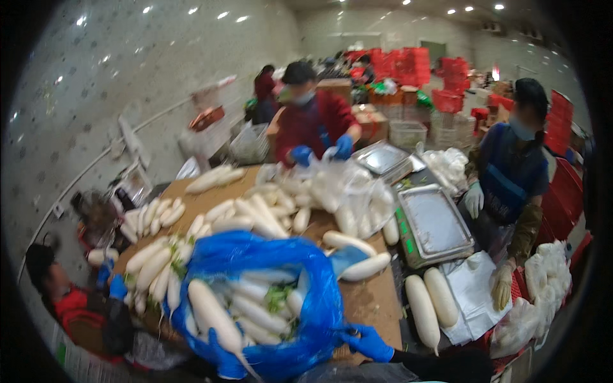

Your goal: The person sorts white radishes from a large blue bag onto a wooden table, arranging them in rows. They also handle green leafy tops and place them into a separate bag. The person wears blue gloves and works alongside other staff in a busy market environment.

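A large blue plastic bag (268,249) stands in front of me, its mouth open, with several white daikon radishes (261,313) and some green leaf tops (278,298) inside. My left hand (225,356), in a blue glove, grips a big daikon (213,311) at the bag's near left side. The root tip of that daikon points down towards me. My right hand (369,342), also gloved in blue, pinches the bag's right rim. Beyond the bag, more daikons (261,215) lie heaped on a cardboard-covered table (378,306).
Leafy daikons (153,263) lie left, near a co-worker (81,311). Across the table a person (311,115) handles a clear bag of daikons (354,196). At right are a scale with a metal tray (436,220), two daikons (422,306), white plastic bags (476,297) and another person (512,167).
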The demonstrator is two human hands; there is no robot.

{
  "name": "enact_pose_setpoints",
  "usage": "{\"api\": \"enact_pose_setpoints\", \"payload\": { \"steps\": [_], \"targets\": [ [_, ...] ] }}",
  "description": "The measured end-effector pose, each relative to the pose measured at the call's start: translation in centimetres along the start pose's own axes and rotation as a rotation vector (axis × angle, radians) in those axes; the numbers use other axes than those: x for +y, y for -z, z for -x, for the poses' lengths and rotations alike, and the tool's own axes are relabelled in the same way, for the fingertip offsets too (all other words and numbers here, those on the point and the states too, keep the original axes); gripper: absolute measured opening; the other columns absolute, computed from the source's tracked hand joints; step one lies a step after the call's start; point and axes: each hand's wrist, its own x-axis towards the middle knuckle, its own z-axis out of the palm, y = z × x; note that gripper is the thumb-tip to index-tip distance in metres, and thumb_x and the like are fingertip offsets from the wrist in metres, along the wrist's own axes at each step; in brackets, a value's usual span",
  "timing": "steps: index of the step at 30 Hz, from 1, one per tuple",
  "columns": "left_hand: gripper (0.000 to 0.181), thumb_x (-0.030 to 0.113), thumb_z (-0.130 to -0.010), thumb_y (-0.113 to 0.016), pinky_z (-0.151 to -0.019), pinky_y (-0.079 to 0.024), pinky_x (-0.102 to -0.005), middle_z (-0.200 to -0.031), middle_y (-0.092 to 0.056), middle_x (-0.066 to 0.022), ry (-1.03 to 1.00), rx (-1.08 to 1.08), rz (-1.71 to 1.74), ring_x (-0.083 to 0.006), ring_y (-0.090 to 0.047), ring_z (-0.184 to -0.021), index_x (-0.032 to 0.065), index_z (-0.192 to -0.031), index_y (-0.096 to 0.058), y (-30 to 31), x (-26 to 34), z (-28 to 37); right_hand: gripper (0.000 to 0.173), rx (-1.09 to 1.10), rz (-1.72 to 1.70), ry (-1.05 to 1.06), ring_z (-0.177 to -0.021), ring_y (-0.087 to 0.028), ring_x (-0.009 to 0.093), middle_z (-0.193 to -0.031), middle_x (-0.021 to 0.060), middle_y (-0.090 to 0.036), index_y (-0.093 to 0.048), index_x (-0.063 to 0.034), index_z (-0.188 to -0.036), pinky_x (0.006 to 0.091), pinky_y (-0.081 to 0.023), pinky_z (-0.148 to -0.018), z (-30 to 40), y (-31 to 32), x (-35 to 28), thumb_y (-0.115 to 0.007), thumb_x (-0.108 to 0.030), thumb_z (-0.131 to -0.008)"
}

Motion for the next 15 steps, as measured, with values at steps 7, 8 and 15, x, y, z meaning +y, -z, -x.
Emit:
{"api": "enact_pose_setpoints", "payload": {
  "steps": [7,8,15],
  "targets": [
    [0.075,0.031,-0.081,-0.074,-0.099,-0.044,-0.0387,-0.132,-0.050,-0.0162,0.220,-0.415,-0.212,-0.0276,-0.052,-0.117,-0.0013,-0.138,-0.037,-8.8,-0.3,10.5,0.023,-0.155,0.242,0.492,-0.070,-0.061,0.014,-0.080,0.0093,-0.063,-0.062,-0.0010,-0.107,0.0297,-0.049,-0.061,-1.7,-1.9,-4.7,-0.066,-0.015,-0.089],
    [0.078,0.031,-0.079,-0.076,-0.099,-0.044,-0.0382,-0.132,-0.050,-0.0158,0.151,-0.404,-0.366,-0.0271,-0.052,-0.117,-0.0014,-0.138,-0.037,-9.0,0.1,11.7,0.021,-0.175,0.350,0.661,-0.066,-0.060,0.015,-0.075,0.0086,-0.060,-0.061,-0.0009,-0.105,0.0302,-0.048,-0.058,-2.1,-2.3,-6.5,-0.064,-0.015,-0.091],
    [0.088,0.033,-0.071,-0.083,-0.097,-0.045,-0.0380,-0.130,-0.053,-0.0166,-0.088,-0.350,-0.872,-0.0269,-0.055,-0.116,-0.0005,-0.139,-0.037,-10.3,0.0,15.7,0.022,-0.276,0.688,0.905,-0.066,-0.057,0.025,-0.072,0.0126,-0.058,-0.064,-0.0052,-0.095,0.0370,-0.045,-0.062,-6.5,-4.8,-11.9,-0.066,-0.026,-0.088]
  ]
}}
